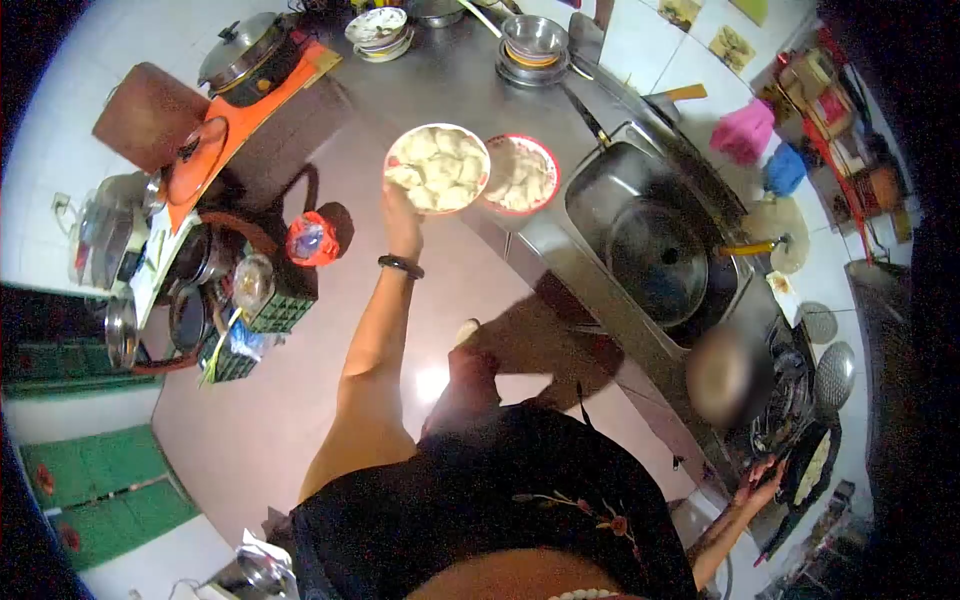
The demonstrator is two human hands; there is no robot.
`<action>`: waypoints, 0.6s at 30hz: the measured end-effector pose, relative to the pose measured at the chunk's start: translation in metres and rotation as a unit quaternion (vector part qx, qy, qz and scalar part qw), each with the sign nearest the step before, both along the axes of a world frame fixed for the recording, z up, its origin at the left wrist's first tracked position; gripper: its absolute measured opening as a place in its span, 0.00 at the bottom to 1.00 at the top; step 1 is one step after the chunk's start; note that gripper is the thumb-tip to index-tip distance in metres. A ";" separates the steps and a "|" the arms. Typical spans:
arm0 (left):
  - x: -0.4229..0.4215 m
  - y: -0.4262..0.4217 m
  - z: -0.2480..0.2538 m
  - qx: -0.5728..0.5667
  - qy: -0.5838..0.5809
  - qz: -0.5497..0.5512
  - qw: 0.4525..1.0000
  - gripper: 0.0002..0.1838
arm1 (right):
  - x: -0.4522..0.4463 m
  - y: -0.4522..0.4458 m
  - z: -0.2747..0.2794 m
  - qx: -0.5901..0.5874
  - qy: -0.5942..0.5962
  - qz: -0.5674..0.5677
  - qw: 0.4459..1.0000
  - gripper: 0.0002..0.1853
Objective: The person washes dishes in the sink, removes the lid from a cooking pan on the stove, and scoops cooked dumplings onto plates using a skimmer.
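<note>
Steel counter [455, 80] meets tiled wall [645, 40] (bowl [486, 172] aloft).

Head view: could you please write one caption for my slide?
Left hand holding a bowl of pale, dumpling-like pieces, right hand near the stove.

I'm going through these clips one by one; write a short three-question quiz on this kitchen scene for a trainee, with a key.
1. Multiple choice: what does the left hand hold?
A) a ladle
B) a bowl of dumplings
C) a pot lid
2. True or false: the red-rimmed dish sits inside the sink.
3. Fill in: the dark bracelet circles the person's ____ wrist.

Key: 1. B. 2. False; it is on the steel counter, beside the sink. 3. Left.
</note>
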State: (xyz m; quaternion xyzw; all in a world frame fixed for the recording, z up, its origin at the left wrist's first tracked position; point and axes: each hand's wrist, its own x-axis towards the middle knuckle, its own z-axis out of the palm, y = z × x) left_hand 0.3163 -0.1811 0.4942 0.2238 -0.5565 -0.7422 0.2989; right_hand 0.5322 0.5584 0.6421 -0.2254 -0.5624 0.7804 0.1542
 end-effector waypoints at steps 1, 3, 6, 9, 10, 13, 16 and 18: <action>-0.009 -0.023 -0.009 0.003 -0.008 -0.003 1.000 0.31 | 0.002 -0.014 0.001 0.008 0.006 -0.020 1.000 0.14; -0.028 -0.060 -0.031 -0.009 -0.031 0.002 0.999 0.30 | -0.009 -0.053 0.002 -0.003 -0.003 -0.067 0.998 0.13; -0.057 -0.096 -0.055 0.006 -0.044 0.006 0.999 0.30 | -0.016 -0.088 -0.006 -0.019 0.016 -0.111 0.993 0.12; -0.082 -0.109 -0.064 0.005 -0.012 -0.012 1.000 0.29 | -0.003 -0.079 -0.024 -0.012 0.031 -0.080 0.996 0.11; -0.087 -0.112 -0.071 0.025 -0.024 -0.008 0.999 0.29 | -0.013 -0.127 -0.008 0.039 0.018 -0.146 0.988 0.10; -0.102 -0.121 -0.091 0.071 -0.056 -0.004 0.996 0.28 | 0.005 -0.105 -0.017 -0.028 0.036 -0.075 0.996 0.11; -0.115 -0.123 -0.103 0.075 -0.041 -0.008 0.996 0.28 | 0.003 -0.120 -0.018 0.078 -0.029 -0.267 0.960 0.10; -0.117 -0.123 -0.106 0.075 -0.060 -0.022 0.995 0.28 | 0.013 -0.129 -0.011 0.130 -0.068 -0.169 0.975 0.10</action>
